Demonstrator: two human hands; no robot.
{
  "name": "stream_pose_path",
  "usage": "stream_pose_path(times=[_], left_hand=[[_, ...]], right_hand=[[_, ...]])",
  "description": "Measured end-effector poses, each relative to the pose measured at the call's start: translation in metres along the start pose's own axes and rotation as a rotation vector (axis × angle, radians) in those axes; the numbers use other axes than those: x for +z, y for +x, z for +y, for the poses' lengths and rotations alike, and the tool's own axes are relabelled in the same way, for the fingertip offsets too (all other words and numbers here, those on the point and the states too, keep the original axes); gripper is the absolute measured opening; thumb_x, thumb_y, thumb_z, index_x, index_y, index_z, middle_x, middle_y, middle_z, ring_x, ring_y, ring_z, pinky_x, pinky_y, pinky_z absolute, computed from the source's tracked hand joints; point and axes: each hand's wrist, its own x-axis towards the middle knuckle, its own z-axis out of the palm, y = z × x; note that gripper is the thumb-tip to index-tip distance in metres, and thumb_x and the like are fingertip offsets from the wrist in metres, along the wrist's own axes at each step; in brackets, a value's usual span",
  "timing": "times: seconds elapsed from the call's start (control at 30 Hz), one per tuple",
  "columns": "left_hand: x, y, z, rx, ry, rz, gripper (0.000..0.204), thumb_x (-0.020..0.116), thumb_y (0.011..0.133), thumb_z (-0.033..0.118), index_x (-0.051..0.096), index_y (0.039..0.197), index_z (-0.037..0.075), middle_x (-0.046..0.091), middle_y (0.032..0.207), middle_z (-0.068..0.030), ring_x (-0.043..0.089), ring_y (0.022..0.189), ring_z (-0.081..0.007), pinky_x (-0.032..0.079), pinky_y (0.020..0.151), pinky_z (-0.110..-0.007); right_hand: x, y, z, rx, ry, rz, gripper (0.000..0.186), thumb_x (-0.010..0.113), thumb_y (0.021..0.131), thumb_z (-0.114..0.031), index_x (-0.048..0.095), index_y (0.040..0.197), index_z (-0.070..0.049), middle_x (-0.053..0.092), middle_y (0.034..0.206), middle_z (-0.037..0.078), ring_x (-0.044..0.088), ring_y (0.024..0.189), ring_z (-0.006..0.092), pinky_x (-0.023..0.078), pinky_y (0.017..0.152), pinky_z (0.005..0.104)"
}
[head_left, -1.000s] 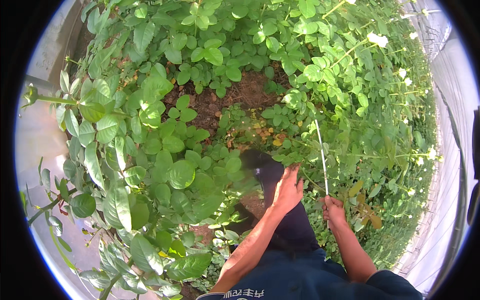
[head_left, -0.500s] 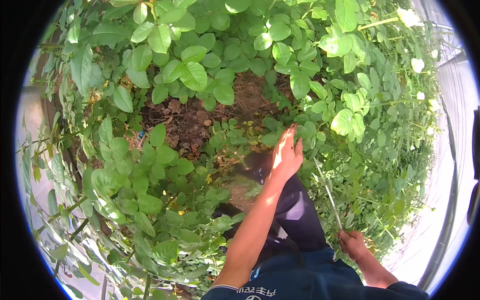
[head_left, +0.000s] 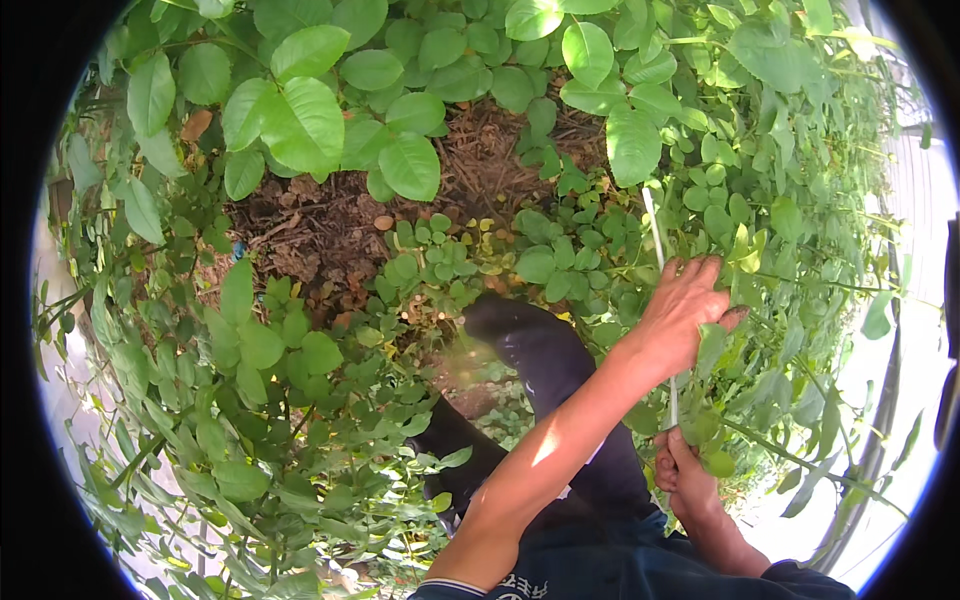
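As we lean in, left hand (head_left: 685, 315) wraps the pale stem (head_left: 653, 232) above, right hand (head_left: 685, 472) fists it below, leaves (head_left: 745, 250) beside.

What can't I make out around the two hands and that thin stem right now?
Head view, the only one:
- Left hand: palm side faces away; whether it grips the thin pale stem or only the leaves cannot be told.
- Right hand: curled around the stem's lower part, but leaves cover the fingers' front.
- Stem's foot and top: lost among foliage.
- Dark trouser leg: its lower end is buried in plants.
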Motion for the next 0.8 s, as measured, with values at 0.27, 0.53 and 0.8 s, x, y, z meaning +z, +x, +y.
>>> stream_pose_path(times=[0.27, 0.53, 0.8], left_hand=[[-0.025, 0.015, -0.035, -0.358, -0.394, 0.471, 0.015, 0.056, 0.089, 0.007, 0.066, 0.095, -0.002, 0.067, 0.092, -0.0145, 0.064, 0.082, -0.0197, 0.05, 0.071, -0.026], [-0.006, 0.007, -0.357, -0.711, -0.308, 0.888, 0.027, 0.063, 0.081, 0.015, 0.062, 0.099, -0.004, 0.066, 0.094, -0.0195, 0.063, 0.085, -0.0271, 0.049, 0.077, -0.038], [0.034, -0.061, -0.452, -0.946, 0.662, 0.013, 0.02, 0.058, 0.086, 0.019, 0.064, 0.099, 0.005, 0.065, 0.095, -0.0159, 0.061, 0.088, -0.0333, 0.051, 0.079, -0.045]], right_hand=[[-0.029, 0.028, 0.006, 0.069, 0.212, 0.087, 0.023, 0.05, 0.099, -0.031, 0.052, 0.093, -0.009, 0.037, 0.064, -0.005, 0.029, 0.049, 0.0039, 0.024, 0.042, 0.0196], [-0.063, 0.047, 0.013, 0.196, 0.23, 0.027, 0.024, 0.046, 0.1, -0.032, 0.051, 0.093, -0.009, 0.038, 0.064, -0.003, 0.029, 0.048, 0.0044, 0.023, 0.042, 0.0193], [-0.125, 0.077, 0.102, 0.305, 0.37, 0.026, 0.022, 0.051, 0.097, -0.037, 0.05, 0.083, -0.021, 0.038, 0.064, -0.007, 0.034, 0.05, 0.0075, 0.028, 0.044, 0.0249]])
